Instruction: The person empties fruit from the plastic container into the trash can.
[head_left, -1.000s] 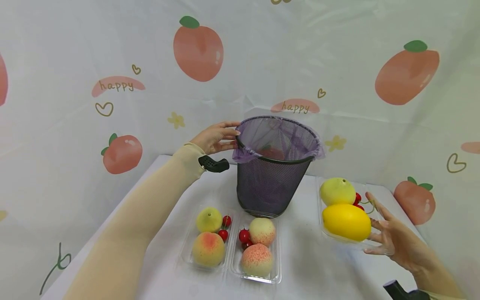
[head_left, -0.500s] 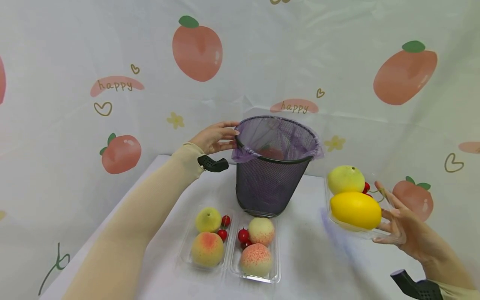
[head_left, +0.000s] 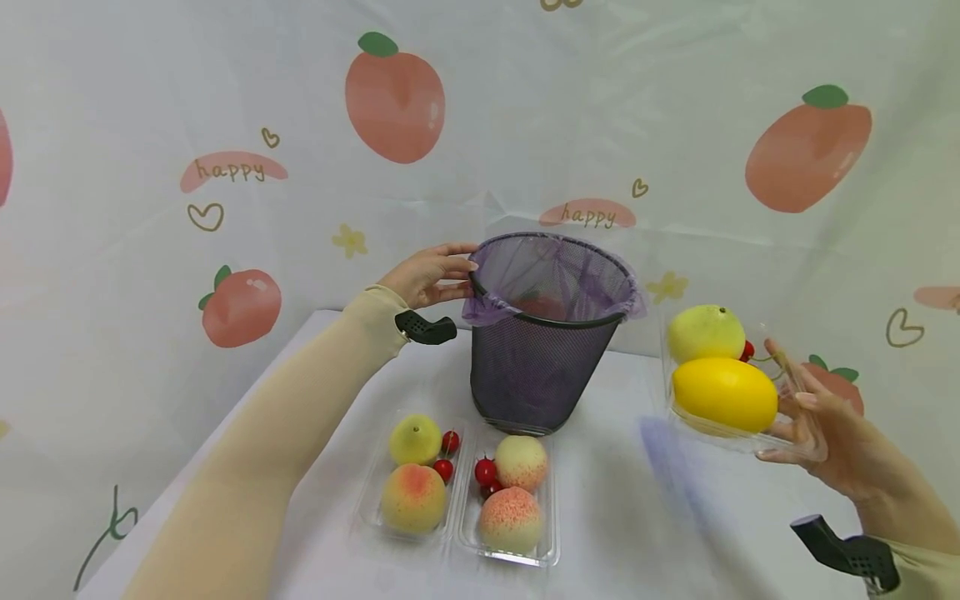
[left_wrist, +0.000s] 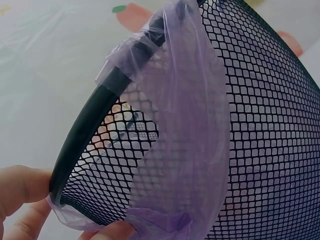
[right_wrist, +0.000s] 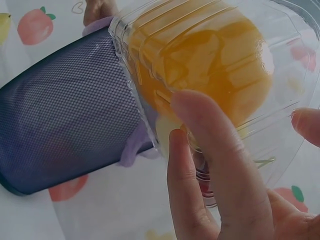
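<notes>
My left hand [head_left: 431, 277] grips the rim of a black mesh wastebasket [head_left: 536, 375] lined with a purple bag [head_left: 486, 310]. In the left wrist view the thumb and fingers [left_wrist: 22, 187] lie at the rim, partly on the bag. On the right, my right hand [head_left: 828, 429] holds up a clear plastic tray [head_left: 795, 446] by its side and underside. Inside it are a lemon [head_left: 724, 395], a yellow-green round fruit [head_left: 707, 334] and red cherries [head_left: 747, 350]. From the right wrist camera, fingers [right_wrist: 220, 155] press the tray's underside, with the lemon [right_wrist: 210, 65] seen through the plastic.
Two more clear trays stand in front of the wastebasket. The left tray [head_left: 367, 508] bears a peach [head_left: 414, 498], a yellow-green fruit [head_left: 415, 440] and cherries [head_left: 443, 471]. The other tray [head_left: 553, 521] bears two speckled peaches [head_left: 512, 520] and cherries [head_left: 486, 472]. A fruit-print cloth [head_left: 480, 108] hangs behind.
My right hand has raised the tray with the lemon off the table, moving it up and slightly right and tilting it. The left hand keeps its place on the wastebasket rim.
</notes>
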